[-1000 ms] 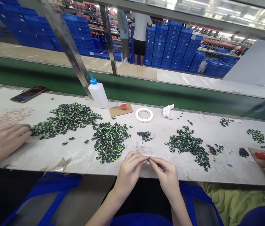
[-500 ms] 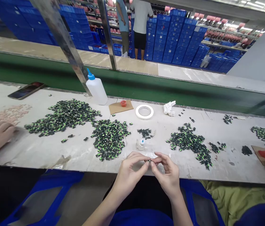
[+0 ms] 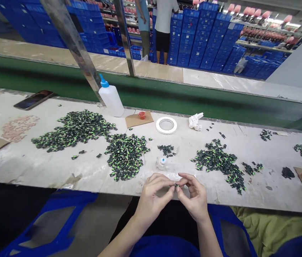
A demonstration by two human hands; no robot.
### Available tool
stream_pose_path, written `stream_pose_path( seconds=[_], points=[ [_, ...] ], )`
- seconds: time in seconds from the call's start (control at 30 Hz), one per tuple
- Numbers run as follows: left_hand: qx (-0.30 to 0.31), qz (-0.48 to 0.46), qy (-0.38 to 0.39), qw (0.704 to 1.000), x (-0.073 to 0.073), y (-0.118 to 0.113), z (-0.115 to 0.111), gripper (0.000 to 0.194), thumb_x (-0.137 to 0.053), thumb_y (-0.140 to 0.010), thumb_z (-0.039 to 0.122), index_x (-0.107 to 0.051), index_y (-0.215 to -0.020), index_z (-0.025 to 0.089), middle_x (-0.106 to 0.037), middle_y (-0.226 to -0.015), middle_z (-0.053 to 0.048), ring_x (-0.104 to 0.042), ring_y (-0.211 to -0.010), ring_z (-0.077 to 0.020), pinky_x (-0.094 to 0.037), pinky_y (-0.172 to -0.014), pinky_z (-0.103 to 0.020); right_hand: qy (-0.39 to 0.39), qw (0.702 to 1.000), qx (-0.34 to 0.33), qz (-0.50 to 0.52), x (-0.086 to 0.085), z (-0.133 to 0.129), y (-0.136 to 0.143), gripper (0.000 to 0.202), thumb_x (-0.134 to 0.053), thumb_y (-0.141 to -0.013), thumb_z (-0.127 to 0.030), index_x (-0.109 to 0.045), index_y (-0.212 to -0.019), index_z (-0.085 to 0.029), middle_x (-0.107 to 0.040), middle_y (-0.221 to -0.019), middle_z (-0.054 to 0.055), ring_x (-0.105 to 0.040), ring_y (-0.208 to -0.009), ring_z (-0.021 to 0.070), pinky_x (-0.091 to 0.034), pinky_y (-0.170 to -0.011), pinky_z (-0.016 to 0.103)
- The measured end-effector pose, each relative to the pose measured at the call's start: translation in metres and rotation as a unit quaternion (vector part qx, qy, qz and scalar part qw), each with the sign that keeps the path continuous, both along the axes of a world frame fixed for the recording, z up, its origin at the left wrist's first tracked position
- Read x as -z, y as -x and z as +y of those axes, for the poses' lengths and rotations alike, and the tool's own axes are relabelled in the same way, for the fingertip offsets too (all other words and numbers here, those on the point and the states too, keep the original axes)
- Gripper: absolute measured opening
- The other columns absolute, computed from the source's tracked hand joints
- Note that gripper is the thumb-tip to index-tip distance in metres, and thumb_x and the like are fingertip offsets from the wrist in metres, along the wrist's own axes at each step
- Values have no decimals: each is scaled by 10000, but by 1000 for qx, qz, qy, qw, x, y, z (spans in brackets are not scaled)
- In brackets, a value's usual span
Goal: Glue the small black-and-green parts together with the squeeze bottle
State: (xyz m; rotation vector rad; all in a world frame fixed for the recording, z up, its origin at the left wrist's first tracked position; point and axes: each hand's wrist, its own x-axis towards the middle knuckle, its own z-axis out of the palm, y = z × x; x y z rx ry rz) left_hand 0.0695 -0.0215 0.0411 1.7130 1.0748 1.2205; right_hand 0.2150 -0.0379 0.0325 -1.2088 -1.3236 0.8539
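Left hand point(image 3: 153, 198) & right hand point(image 3: 195, 198) pinch one tiny dark part point(image 3: 177, 185) btwn fingertips — at workbench point(image 3: 46, 171) edge.

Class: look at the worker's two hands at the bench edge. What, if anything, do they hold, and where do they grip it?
A tiny dark piece, pinched at its ends between the fingertips of left hand and right hand.

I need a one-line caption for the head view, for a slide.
Left hand and right hand pinch one small dark part at the bench edge, with heaps of green-black parts behind.

Tiny dark piece point(image 3: 176, 185) pinched between fingertips
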Motion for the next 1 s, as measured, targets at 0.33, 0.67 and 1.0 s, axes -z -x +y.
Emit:
stream_pose_path(
  seconds=[0.33, 0.67, 1.0],
  points=[
    [-82, 96, -88, 988, 6, 38, 17, 165, -603, -866, 227, -684, -1008, 207, -723, -881, -55, -640, -874, -210, -530, -795, -349, -5, 956, 210, -205, 2, 12, -78, 189, -619, -790, -335, -719, -893, -211, -704, -950, 93, -644, -858, 243, -545, -759, 416],
    [-210, 352, -161, 898, 40, 70, 60, 161, -549, -863, 194, -690, -789, 217, -720, -858, -94, -546, -941, -327, -400, -760, -461, 32, 970, 35, -240, 25, 50, -1, 579, -775, -677, -483, -629, -1177, -231, -653, -1120, 107, -528, -1083, 312, -471, -913, 496],
    [-134, 277, -137, 942, 50, 65, 64, 273, -428, -902, 113, -686, -902, 201, -673, -862, -67, -599, -806, -213, -497, -704, -324, 67, 990, 14, -124, 23, 54, 13, 285, -695, -762, -413, -590, -937, -214, -686, -1001, 81, -626, -939, 244, -512, -839, 405]
  ],
)
